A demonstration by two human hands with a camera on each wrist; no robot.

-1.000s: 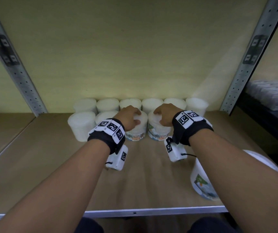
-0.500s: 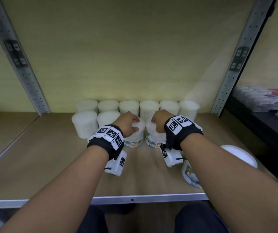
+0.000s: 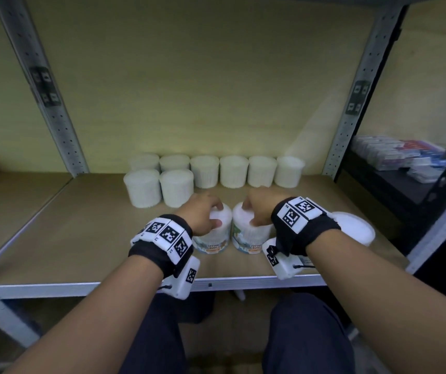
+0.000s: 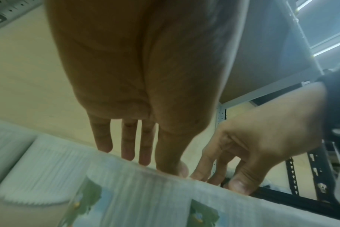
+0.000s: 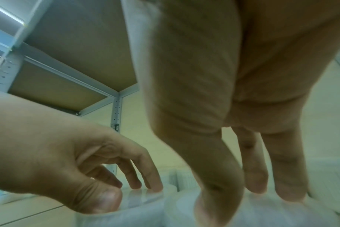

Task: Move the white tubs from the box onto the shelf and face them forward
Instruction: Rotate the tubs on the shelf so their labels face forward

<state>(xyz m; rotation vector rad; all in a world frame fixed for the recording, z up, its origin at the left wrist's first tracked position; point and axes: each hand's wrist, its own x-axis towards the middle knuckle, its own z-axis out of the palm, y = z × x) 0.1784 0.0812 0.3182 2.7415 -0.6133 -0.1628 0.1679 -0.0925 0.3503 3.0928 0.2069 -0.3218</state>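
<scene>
Two white cotton-bud tubs stand side by side near the front of the wooden shelf [image 3: 54,238], printed labels toward me. My left hand [image 3: 211,215] grips the left tub [image 3: 213,240] from above, fingers curled over its lid. My right hand [image 3: 251,211] grips the right tub [image 3: 250,241] the same way. In the left wrist view my left hand [image 4: 145,158] has fingertips and thumb on the tub [image 4: 145,199] rim. In the right wrist view my right hand [image 5: 243,184] holds the lid of its tub [image 5: 262,215].
Several plain white tubs [image 3: 234,171] line the back wall, with two more [image 3: 160,187] in front at the left. Another tub [image 3: 354,230] sits at the right behind my wrist. Metal uprights [image 3: 351,117] frame the bay. A dark neighbouring shelf holds packets [image 3: 394,155].
Both hands have drawn their tubs away from the rows behind, toward the shelf's front edge. The head view has pulled back and tilted down.
</scene>
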